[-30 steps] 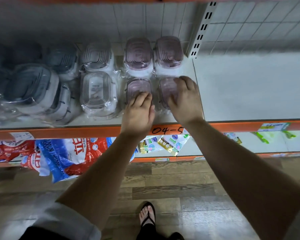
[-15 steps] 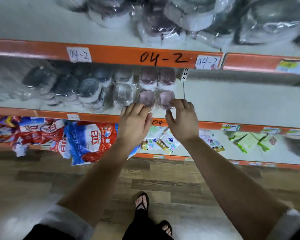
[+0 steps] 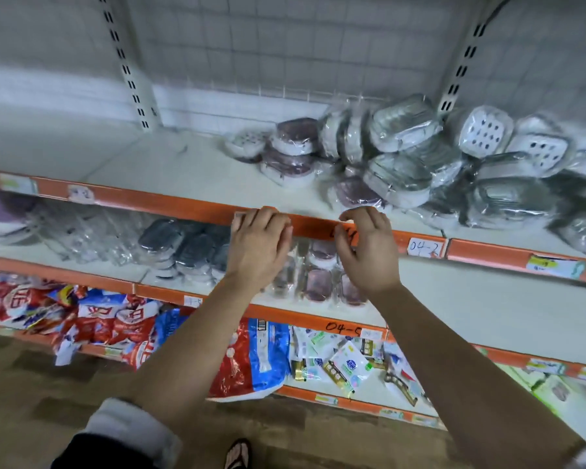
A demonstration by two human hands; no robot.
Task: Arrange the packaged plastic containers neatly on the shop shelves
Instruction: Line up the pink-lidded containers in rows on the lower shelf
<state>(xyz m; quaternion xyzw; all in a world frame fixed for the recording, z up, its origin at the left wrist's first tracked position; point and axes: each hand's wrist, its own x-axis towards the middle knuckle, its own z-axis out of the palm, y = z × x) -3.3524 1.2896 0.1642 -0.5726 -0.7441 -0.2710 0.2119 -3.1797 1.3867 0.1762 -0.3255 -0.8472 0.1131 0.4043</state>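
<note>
Left hand (image 3: 261, 245) and right hand (image 3: 366, 248) both empty, loosely curled at the shelf (image 3: 183, 164) front edge; one careless grab could topple that heaped pile (image 3: 420, 164) off it.

Red and blue bags (image 3: 251, 360), small sachets (image 3: 345, 363), wood-look floor (image 3: 31, 401), handwritten 04-2 label (image 3: 424, 248)

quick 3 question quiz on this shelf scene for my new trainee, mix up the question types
1. True or false: the left hand is holding a wrapped container.
2. Where does the jumbled pile of wrapped containers lie?
A. on the upper shelf
B. on the middle shelf
C. on the floor
3. Fill in: the white label on the upper shelf's orange edge reads 04-__.

Key: 1 false, it holds nothing; 2 A; 3 "2".
</note>
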